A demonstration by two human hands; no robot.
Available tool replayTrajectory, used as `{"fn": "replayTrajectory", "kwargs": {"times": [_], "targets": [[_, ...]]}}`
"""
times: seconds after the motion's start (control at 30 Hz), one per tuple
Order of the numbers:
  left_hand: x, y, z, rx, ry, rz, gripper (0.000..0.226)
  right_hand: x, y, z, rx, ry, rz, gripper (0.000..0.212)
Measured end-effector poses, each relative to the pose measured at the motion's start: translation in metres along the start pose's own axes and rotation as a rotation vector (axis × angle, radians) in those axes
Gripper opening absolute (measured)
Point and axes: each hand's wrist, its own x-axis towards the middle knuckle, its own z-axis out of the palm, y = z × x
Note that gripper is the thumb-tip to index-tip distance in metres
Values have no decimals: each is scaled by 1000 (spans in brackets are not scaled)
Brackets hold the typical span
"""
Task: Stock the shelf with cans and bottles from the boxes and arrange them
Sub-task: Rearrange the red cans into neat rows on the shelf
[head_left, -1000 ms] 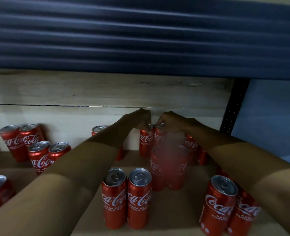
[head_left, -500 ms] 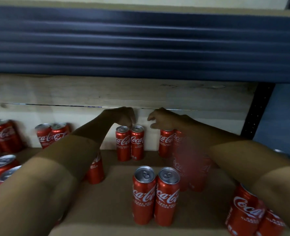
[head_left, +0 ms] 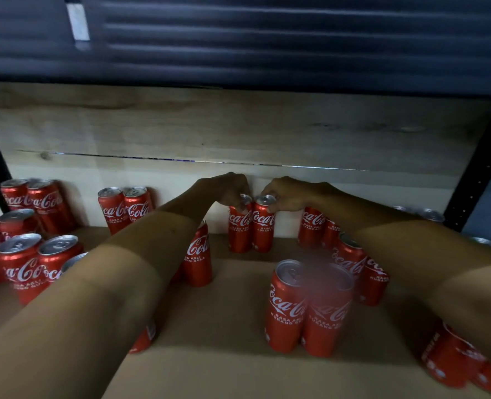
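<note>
At the back of the shelf (head_left: pixel 232 286), against the wooden wall, the left hand (head_left: pixel 232 188) pinches the top of one upright can (head_left: pixel 239 226). The right hand (head_left: pixel 289 194) pinches its touching neighbour (head_left: pixel 263 226), while another pair (head_left: pixel 307 309) stands nearer than both grips.

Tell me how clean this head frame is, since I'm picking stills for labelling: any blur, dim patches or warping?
Head view: dim overall, upper shelf edge dark and motion-streaked; a smudged blur patch covers the right front can; wide-angle bending bows the shelf uprights; forearms nearest the lens are soft; left hand and right hand on the back pair of cans read fairly sharp.
</note>
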Motion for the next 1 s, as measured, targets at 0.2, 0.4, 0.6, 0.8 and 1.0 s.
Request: {"fn": "replayTrajectory", "kwargs": {"times": [0.2,0.4,0.6,0.8,1.0], "targets": [[-8,0,1,-10,17,-20,40,1,-11,7,-3,53,97,25],[-24,21,-7,15,22,49,38,-1,-15,9,13,91,138,31],[-25,23,-2,30,83,65,42,-4,-13,9,52,106,147,32],[-28,25,-1,34,100,58,42,-4,-13,13,95,128,126,27],[-34,28,-3,12,89,107,46,-6,-10,11,118,115,117,24]]}}
